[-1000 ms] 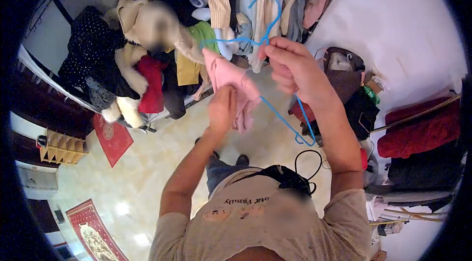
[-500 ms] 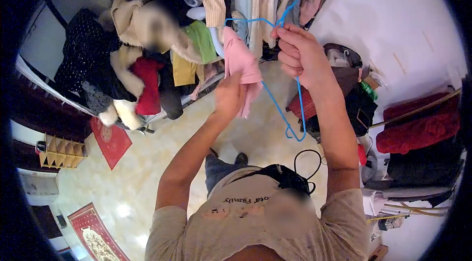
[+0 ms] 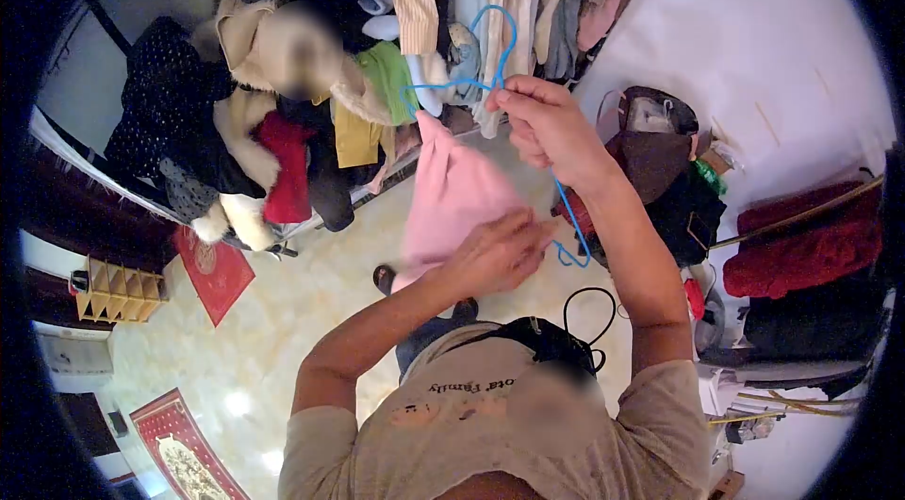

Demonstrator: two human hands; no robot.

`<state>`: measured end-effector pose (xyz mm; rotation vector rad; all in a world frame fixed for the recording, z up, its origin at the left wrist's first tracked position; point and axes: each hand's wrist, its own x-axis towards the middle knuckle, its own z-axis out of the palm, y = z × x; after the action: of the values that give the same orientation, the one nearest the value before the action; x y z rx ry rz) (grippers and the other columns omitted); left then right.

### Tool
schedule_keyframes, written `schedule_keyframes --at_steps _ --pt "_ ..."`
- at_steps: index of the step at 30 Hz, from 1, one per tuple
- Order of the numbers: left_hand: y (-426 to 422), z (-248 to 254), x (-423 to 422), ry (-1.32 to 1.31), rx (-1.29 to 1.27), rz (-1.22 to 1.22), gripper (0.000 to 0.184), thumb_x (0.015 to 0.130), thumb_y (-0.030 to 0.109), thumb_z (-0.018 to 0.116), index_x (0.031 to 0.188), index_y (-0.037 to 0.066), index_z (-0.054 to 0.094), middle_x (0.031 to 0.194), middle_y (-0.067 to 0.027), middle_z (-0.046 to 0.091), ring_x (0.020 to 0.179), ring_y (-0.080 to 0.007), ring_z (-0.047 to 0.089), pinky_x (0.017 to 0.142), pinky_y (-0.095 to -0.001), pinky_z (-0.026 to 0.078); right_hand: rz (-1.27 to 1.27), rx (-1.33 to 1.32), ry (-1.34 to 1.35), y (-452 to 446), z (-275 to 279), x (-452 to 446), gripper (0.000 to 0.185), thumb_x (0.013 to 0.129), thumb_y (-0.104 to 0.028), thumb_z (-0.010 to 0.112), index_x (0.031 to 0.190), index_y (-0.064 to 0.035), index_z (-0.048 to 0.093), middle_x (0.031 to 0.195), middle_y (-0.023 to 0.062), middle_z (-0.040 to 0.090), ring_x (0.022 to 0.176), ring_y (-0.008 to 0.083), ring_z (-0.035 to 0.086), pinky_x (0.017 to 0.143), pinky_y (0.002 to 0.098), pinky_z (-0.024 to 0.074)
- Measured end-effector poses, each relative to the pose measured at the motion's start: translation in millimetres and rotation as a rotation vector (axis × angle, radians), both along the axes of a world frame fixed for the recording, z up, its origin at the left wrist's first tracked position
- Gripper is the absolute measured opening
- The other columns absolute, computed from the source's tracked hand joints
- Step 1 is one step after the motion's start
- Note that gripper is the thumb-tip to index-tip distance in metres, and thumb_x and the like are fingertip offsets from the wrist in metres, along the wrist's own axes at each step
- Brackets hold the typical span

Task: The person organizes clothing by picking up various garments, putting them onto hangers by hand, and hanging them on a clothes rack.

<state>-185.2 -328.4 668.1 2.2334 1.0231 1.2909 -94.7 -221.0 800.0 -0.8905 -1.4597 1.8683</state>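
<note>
My right hand (image 3: 551, 128) is closed round the neck of a blue hanger (image 3: 507, 38), just below its hook. Over most of the hanger's frame drapes a pink garment (image 3: 459, 189), its narrow top at the hanger's left end. My left hand (image 3: 500, 250) pinches the garment's lower right edge, fingers pointing right toward the hanger's lower end. Part of the hanger is hidden behind the cloth and my hands. The garment's kind cannot be made out.
Clothes hang along a rack behind, among them a green garment (image 3: 385, 71) and a red one (image 3: 283, 161). At right lie dark bags (image 3: 660, 156) and a dark red cloth (image 3: 792, 241). A red mat (image 3: 215, 269) and a wooden shelf (image 3: 121, 293) are at left.
The hanger has moved left and slightly down with my right hand. My left hand has moved down and right, and the pink garment, bunched before, now spreads wide over the hanger.
</note>
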Motion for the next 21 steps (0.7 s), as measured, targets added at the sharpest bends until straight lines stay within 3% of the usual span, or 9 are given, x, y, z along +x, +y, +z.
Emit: schedule_keyframes --at_steps 2,4,6,8,11,14,15,19,21 --pt "-7 1 -10 -0.086 0.026 -0.11 0.027 0.078 0.01 0.066 0.103 0.004 0.057 0.093 -0.0115 0.06 0.079 -0.027 0.061 0.068 -0.0382 0.051 0.003 -0.009 -0.015 -4 4 2 0.016 0.093 -0.019 0.052 0.089 -0.0042 0.057 0.05 -0.0083 0.028 0.036 0.0022 0.022 0.034 0.0219 0.0142" --pt "-6 -23 -46 -0.24 -0.331 0.178 0.027 0.079 0.01 0.066 0.104 0.004 0.057 0.094 -0.0105 0.059 0.081 -0.0242 0.061 0.07 -0.0374 0.05 0.01 -0.008 -0.031 -6 13 5 0.017 0.093 -0.019 0.051 0.09 -0.0036 0.057 0.05 -0.0084 0.028 0.036 0.0019 0.023 0.034 0.0219 0.0142" --pt "36 -44 -74 -0.455 -0.05 0.712 0.027 0.079 0.01 0.066 0.105 0.005 0.057 0.09 -0.0086 0.06 0.081 -0.0243 0.061 0.072 -0.0375 0.049 0.014 -0.002 -0.046 -11 26 10 0.018 0.093 -0.019 0.052 0.09 -0.0032 0.057 0.05 -0.0084 0.028 0.036 0.0018 0.023 0.034 0.0219 0.0144" --pt "65 -28 -97 -0.306 0.219 0.88 0.025 0.081 0.011 0.064 0.104 0.003 0.056 0.088 -0.0138 0.062 0.08 -0.0292 0.061 0.071 -0.0414 0.048 0.059 -0.011 -0.037 -15 35 12 0.018 0.093 -0.02 0.052 0.091 -0.0031 0.057 0.05 -0.0084 0.029 0.036 0.0017 0.023 0.034 0.0219 0.0144" --pt "82 -32 -119 -0.231 0.028 0.583 0.023 0.085 0.013 0.06 0.103 0.0 0.055 0.083 -0.0192 0.062 0.078 -0.0305 0.061 0.069 -0.0436 0.046 0.057 0.061 -0.058 -17 37 16 0.018 0.093 -0.02 0.052 0.091 -0.0031 0.057 0.05 -0.0082 0.03 0.036 0.0018 0.023 0.034 0.0218 0.0143" --pt "81 -15 -128 -0.221 -0.173 0.575 0.021 0.089 0.015 0.055 0.099 -0.003 0.054 0.079 -0.0213 0.062 0.076 -0.0301 0.061 0.068 -0.042 0.045 -0.024 0.125 -0.099 -12 39 29 0.017 0.093 -0.019 0.052 0.091 -0.0029 0.057 0.05 -0.0082 0.03 0.036 0.0018 0.023 0.034 0.0217 0.0141" --pt "83 -3 -131 -0.252 -0.232 0.513 0.024 0.093 0.02 0.05 0.093 -0.003 0.057 0.072 -0.02 0.06 0.07 -0.0292 0.06 0.065 -0.0374 0.046 -0.058 0.133 -0.112 -9 39 31 0.017 0.093 -0.019 0.052 0.092 -0.0028 0.057 0.05 -0.0082 0.03 0.036 0.0017 0.023 0.034 0.0217 0.014" --pt "93 48 -115 -0.551 -0.494 0.197 0.04 0.093 0.035 0.048 0.082 -0.002 0.061 0.074 -0.0224 0.06 0.064 -0.0299 0.059 0.06 -0.0366 0.044 -0.011 0.11 -0.1 -1 34 29 0.018 0.092 -0.023 0.054 0.091 -0.0055 0.059 0.051 -0.0078 0.03 0.036 0.0035 0.024 0.034 0.0236 0.0153" --pt "117 16 -130 -0.287 -0.438 0.549 0.042 0.092 0.036 0.049 0.079 -0.002 0.062 0.072 -0.0222 0.06 0.064 -0.0321 0.059 0.06 -0.0389 0.044 0.003 0.097 -0.053 -4 39 27 0.018 0.092 -0.022 0.054 0.09 -0.0055 0.059 0.051 -0.0079 0.03 0.036 0.0035 0.024 0.034 0.0236 0.0154"
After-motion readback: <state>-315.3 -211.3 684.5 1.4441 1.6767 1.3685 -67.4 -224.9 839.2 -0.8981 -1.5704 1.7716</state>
